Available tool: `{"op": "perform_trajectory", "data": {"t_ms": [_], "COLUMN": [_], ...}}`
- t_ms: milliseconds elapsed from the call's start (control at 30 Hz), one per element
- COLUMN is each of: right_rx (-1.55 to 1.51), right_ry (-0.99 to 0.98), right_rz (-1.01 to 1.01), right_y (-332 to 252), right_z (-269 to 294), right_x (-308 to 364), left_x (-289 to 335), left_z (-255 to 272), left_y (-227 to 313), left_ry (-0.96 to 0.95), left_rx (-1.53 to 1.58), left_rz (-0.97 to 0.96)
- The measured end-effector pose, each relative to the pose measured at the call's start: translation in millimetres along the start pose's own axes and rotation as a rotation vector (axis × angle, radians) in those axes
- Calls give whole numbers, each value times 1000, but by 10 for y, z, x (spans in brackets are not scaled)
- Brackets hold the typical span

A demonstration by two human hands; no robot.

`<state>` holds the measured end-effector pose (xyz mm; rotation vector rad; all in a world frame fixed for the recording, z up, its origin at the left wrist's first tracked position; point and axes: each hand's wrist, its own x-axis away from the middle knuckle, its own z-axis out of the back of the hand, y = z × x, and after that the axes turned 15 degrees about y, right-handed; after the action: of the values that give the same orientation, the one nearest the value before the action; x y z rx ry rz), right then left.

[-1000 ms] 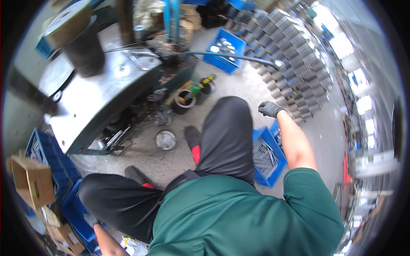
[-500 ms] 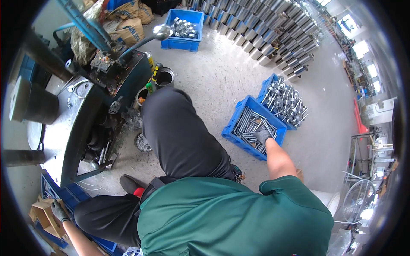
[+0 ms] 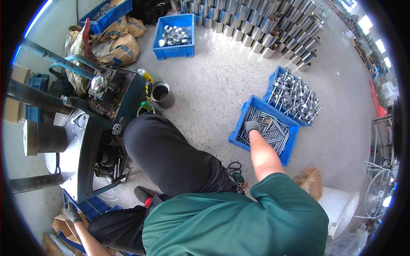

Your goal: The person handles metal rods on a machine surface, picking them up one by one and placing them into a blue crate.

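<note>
My gloved right hand (image 3: 253, 126) reaches down into a blue crate (image 3: 238, 140) on the floor to my right and rests on the metal rods (image 3: 275, 133) that fill it. Whether its fingers grip a rod is hidden by the glove. My gloved left hand (image 3: 71, 211) is low at my left side, by a cardboard box (image 3: 64, 225) and blue crates beneath a machine; its grip is unclear. I am seated, with dark trousers and a green shirt in the middle of the view.
A grey and blue machine (image 3: 81, 141) stands at my left. A second blue crate (image 3: 294, 96) holds shiny metal fittings, and a third (image 3: 175, 36) sits farther off. Rows of metal cylinders (image 3: 256, 25) line the back. A steel cup (image 3: 162, 94), sacks (image 3: 119, 42), a white bucket (image 3: 341, 209).
My view swung from the machine toward the floor at my right. My right hand went from raised in the air down into the crate of rods. My left hand stayed low.
</note>
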<state>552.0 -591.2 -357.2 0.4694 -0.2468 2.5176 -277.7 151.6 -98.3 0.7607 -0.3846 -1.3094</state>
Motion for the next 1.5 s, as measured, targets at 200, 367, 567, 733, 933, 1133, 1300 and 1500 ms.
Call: {"op": "perform_trajectory", "data": {"t_ms": [200,367,567,733,933,1133,1300,1500], "right_rx": [-14,89,62,-33,4,-60,-7,-86], "right_ry": [28,40,-11,139,58,-86,60,-62], "right_rz": [-51,67,153,120,38,-76,-24,83], "right_y": [-116,16,-171,19,-86,-185,-69,-33], "right_z": [-146,-212,149,5,83,-21,-252,-189], "right_x": [-5,-240,-36,-146,-137,-252,-526,-485], "left_x": [-32,-98,-53,-151,49,12,199,339], "left_z": [245,97,221,75,37,208,-55,294], "left_y": [-208,-125,-194,-177,-204,-84,75,60], "left_ry": [103,58,4,19,44,40,51,57], "left_rx": [350,290,303,368,269,250,289,225], "left_rz": [182,158,184,105,78,46,74,-3]}}
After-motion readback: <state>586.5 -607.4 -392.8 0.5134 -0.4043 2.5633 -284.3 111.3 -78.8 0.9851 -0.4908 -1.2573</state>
